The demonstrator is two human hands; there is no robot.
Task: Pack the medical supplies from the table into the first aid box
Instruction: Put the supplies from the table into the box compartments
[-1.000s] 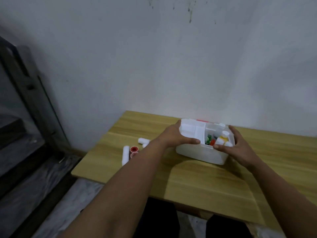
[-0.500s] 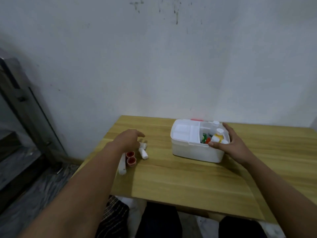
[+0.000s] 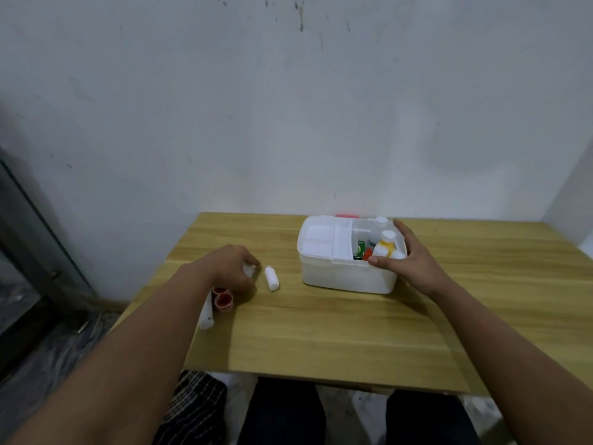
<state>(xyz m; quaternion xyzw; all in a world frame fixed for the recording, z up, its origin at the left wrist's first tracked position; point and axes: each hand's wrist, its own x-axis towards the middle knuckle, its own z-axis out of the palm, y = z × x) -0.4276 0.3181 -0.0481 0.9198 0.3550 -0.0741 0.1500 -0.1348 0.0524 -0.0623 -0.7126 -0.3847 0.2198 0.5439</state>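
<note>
The white first aid box point(image 3: 346, 277) stands open at the back middle of the wooden table point(image 3: 337, 332). Its right half holds a yellow bottle point(image 3: 385, 247), a white-capped bottle point(image 3: 381, 220) and small green and red items; a white tray insert point(image 3: 321, 239) covers the left half. My right hand point(image 3: 404, 258) grips the box's right end. My left hand point(image 3: 229, 268) curls down over a small white roll point(image 3: 249, 270). Another white roll point(image 3: 271, 278) lies just right of it. Two red tape rolls point(image 3: 223, 300) and a long white roll point(image 3: 207, 313) lie under my left wrist.
A white wall rises right behind the table. The table's left edge drops to a dark marbled floor with a dark metal frame point(image 3: 38, 226) beside it. A red piece point(image 3: 346, 216) shows behind the box. My legs point(image 3: 285, 412) are under the near edge.
My left hand left the box, moved left to the loose supplies and has now closed down over a small white roll. My right hand stayed on the box.
</note>
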